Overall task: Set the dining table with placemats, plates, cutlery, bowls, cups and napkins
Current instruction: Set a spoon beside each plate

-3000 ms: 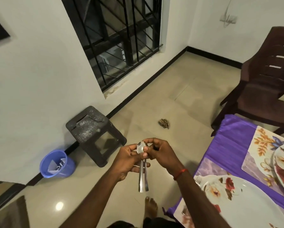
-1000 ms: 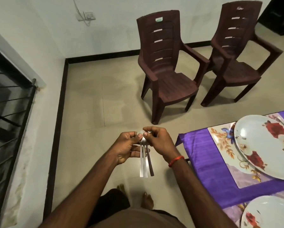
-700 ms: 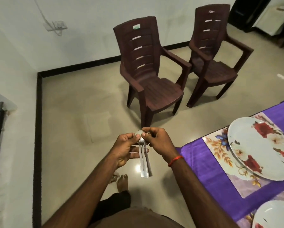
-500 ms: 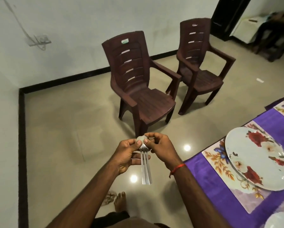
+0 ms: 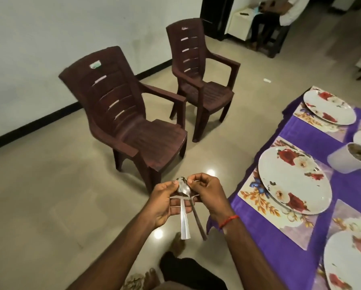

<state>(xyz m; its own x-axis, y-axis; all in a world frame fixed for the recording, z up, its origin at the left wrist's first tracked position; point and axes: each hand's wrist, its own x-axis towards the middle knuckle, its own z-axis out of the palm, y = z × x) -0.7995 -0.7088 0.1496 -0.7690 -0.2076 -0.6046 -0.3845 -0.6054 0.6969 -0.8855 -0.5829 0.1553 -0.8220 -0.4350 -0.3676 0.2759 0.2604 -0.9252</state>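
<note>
The left hand (image 5: 165,203) and the right hand (image 5: 209,193) are both pinching a bundle of steel spoons (image 5: 184,216) at the bowls, handles pointing to 6 o'clock. The nearest floral plate (image 5: 294,181), on its placemat (image 5: 254,195), is lying at 3 o'clock, closer to the right hand. Fingers are hiding the spoon count; the frame is cutting off the table (image 5: 259,233).

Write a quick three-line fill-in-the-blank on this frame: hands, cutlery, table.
1. The left hand and right hand pinch metal ____ by the bowls, handles hanging down.
2. The tablecloth is ____.
3. The plate nearest the hands lies on a floral ____.
Missing words: spoons; purple; placemat.
</note>
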